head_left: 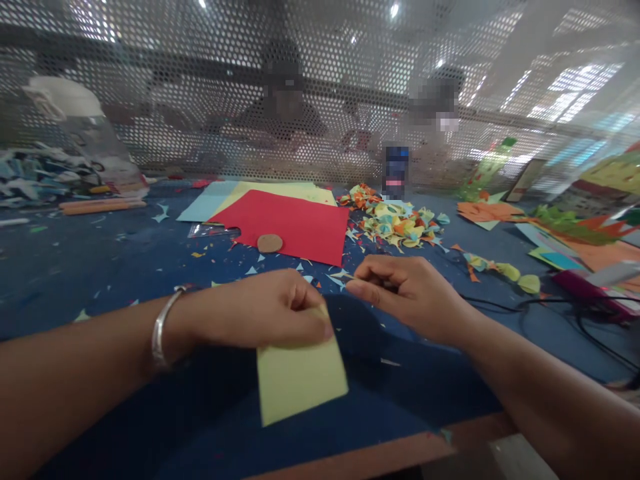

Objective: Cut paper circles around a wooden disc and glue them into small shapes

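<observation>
My left hand [280,310], with a silver bangle at the wrist, is closed on a sheet of pale yellow paper [303,383] that hangs down in front of the table edge. To its right, my right hand [400,290] has its fingers curled and the thumb pressed toward them. A thin pale paper scrap [343,275] shows at those fingertips; whether it is gripped or lies on the table behind is unclear. Just beyond the hands lies a red sheet [305,223] with a jagged left edge, and a brown oval piece [270,244] rests on it.
Pale yellow and blue sheets [200,203] lie under the red one. A heap of small cut paper pieces [395,220] sits behind my right hand. At far left stands a clear bottle [100,143]. Black cables [520,305] run at right. A perforated screen [200,100] separates people opposite.
</observation>
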`<state>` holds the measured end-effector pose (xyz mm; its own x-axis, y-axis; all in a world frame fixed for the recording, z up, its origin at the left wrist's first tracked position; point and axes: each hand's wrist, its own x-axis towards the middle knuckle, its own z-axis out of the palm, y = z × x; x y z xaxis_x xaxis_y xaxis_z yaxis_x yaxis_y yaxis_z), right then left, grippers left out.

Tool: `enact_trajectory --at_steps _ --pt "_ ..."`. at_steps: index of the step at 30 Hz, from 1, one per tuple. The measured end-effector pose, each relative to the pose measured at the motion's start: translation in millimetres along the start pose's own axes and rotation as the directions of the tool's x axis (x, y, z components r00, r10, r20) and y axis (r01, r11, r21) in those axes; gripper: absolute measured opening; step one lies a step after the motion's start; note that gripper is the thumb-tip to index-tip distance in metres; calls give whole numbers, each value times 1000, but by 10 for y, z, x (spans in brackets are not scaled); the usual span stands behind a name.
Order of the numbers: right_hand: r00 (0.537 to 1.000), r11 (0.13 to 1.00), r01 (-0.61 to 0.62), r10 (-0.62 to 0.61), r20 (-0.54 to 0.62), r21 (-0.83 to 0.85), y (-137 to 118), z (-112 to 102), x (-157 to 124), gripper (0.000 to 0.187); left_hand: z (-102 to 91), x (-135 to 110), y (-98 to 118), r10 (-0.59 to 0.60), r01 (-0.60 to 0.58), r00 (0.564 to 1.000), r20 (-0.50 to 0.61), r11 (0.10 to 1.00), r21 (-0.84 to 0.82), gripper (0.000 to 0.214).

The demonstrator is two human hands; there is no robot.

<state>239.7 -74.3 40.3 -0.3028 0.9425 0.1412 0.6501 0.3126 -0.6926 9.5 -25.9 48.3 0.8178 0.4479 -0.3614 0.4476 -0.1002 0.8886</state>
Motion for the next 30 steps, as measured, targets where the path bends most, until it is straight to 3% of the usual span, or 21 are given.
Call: enact_trajectory --at_steps 2,4,6,8,10,18,23,26,30 --pt "1000 1000 1 -1 -1 -2 6 0 0 37 -134 -94 42 1 -29 996 93 954 298 33" --pt "1000 1000 -1 1 7 -5 15 -1 -1 37 -238 -145 76 63 -56 998 1 884 464 30" --pt "1000 1000 -3 3 20 -6 23 0 -2 37 -292 -132 94 207 -89 962 -181 856 510 26" --pt "999 1000 13 -12 30 -24 26 4 -2 36 -292 -63 91 340 -148 869 -360 872 466 23" --pt "998 996 49 -46 35 -71 19 14 -1 34 -250 32 64 375 -212 818 -435 901 379 23" --pt "978 950 203 -185 96 -236 -12 91 -2 27 -75 215 -55 269 -257 909 -319 963 80 15" --pt "972 925 228 -199 122 -306 8 106 -6 30 -76 217 -62 227 -242 915 -335 970 -3 12" --pt "976 915 210 -177 126 -343 9 100 -5 33 -89 213 -84 258 -257 884 -391 965 56 11" --pt "982 912 168 -123 140 -375 -6 74 3 31 -119 223 -124 320 -287 791 -522 947 146 17"
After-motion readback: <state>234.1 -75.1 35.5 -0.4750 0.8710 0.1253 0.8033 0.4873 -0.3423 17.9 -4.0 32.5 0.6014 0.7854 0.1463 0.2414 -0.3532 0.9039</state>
